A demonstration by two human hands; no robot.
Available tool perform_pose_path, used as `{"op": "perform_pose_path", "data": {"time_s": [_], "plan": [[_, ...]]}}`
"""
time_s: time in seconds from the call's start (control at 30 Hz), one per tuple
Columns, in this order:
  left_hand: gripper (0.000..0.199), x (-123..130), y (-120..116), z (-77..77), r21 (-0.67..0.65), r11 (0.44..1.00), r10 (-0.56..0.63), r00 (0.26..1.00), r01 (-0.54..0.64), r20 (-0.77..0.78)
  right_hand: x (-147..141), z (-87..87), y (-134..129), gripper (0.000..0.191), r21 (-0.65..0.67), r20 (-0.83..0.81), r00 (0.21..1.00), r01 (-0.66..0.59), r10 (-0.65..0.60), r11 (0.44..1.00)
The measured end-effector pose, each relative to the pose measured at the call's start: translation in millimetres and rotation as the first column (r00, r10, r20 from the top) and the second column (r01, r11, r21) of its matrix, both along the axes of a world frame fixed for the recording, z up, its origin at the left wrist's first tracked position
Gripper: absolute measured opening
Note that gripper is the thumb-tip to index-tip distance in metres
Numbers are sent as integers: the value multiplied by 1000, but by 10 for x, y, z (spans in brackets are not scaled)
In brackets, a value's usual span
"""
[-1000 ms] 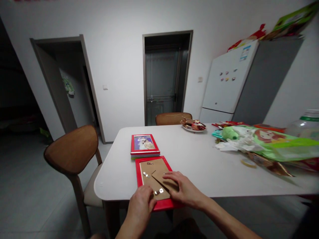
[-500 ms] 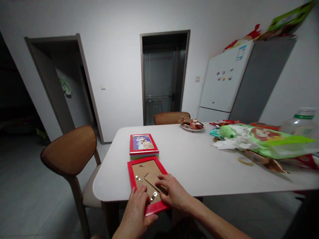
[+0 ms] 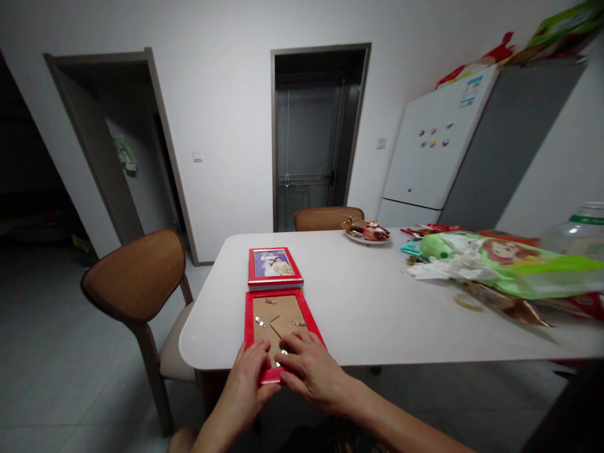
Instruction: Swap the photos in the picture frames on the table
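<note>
Picture frame, red, lies back-up on the desk, bottom centre; left hand has fingers closed on its lower-left edge; right hand curls over its back, hold unclear.

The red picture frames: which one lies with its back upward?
The nearer frame, under the left hand and right hand: its brown backing faces up. The farther frame shows its photo instead.
</note>
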State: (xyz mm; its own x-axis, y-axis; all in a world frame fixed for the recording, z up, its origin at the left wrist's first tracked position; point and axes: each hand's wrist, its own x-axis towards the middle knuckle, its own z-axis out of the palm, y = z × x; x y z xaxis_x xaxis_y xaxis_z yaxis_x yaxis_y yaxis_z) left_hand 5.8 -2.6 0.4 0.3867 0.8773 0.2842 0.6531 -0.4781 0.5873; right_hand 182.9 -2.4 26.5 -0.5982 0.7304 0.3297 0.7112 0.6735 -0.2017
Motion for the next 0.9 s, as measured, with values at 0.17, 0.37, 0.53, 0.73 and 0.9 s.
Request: {"op": "perform_pose_path", "data": {"time_s": [0.17,0.37,0.53,0.73,0.9], "plan": [[38,2,-18,33,3,1000,12,1000,-12,12,72,21,-64,23,-14,15,999,-44,44,999],[47,7,-40,59,-13,999,33,999,-32,11,157,-12,106,28,-12,-133,988,84,-84,996],[32,9,-48,90,-29,999,46,999,-46,4,295,-77,446,25,-19,-25,926,377,-378,926],[24,11,-61,118,-57,998,22,999,-20,31,301,-27,498,29,-10,177,924,346,-339,938],[30,6,-73,108,-54,998,42,998,-40,41,293,14,421,32,6,214,920,334,-327,943]]}}
